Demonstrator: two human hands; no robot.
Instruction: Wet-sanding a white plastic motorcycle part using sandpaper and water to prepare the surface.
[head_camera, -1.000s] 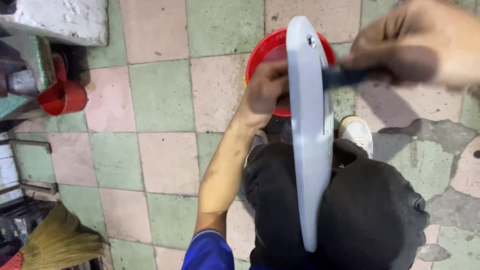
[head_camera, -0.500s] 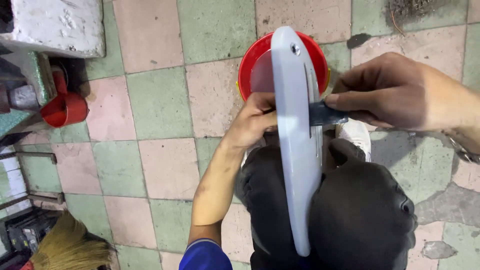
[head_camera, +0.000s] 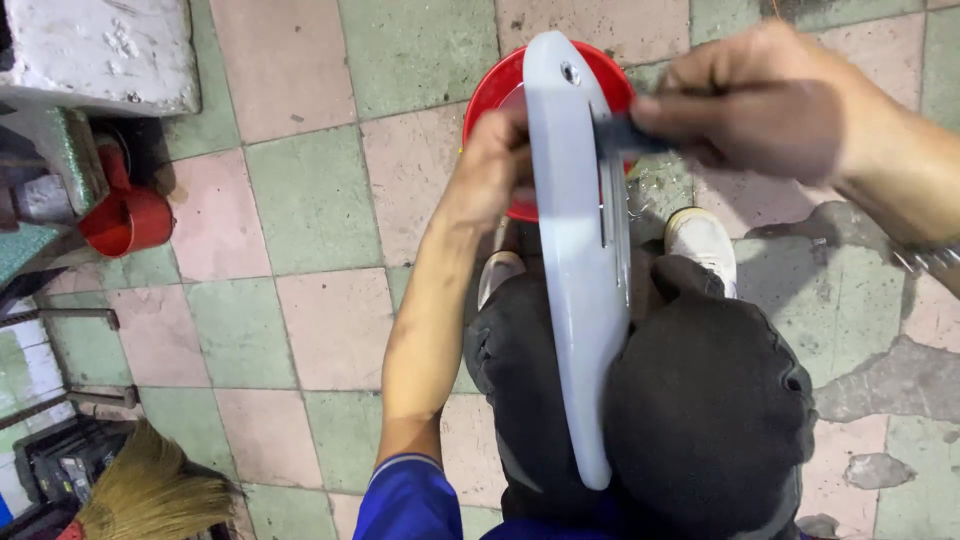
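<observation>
A long pale grey panel (head_camera: 580, 300) with a hole near its far end rests lengthwise between my knees in black trousers. My left hand (head_camera: 495, 165) grips its left edge near the far end. My right hand (head_camera: 770, 100) presses a small dark abrasive pad (head_camera: 620, 135) against the panel's right side near the top. Under the panel's far end stands a red bucket (head_camera: 490, 95) on the tiled floor.
A red scoop (head_camera: 125, 215) lies at the left beside a white concrete block (head_camera: 95, 50). A straw broom (head_camera: 150, 495) is at the lower left. My white shoes (head_camera: 700, 235) rest on green and pink tiles, with cracked cement patches at the right.
My right hand with the dark pad has slid up the panel toward its far end, after sitting lower half a second ago. The left hand keeps its hold.
</observation>
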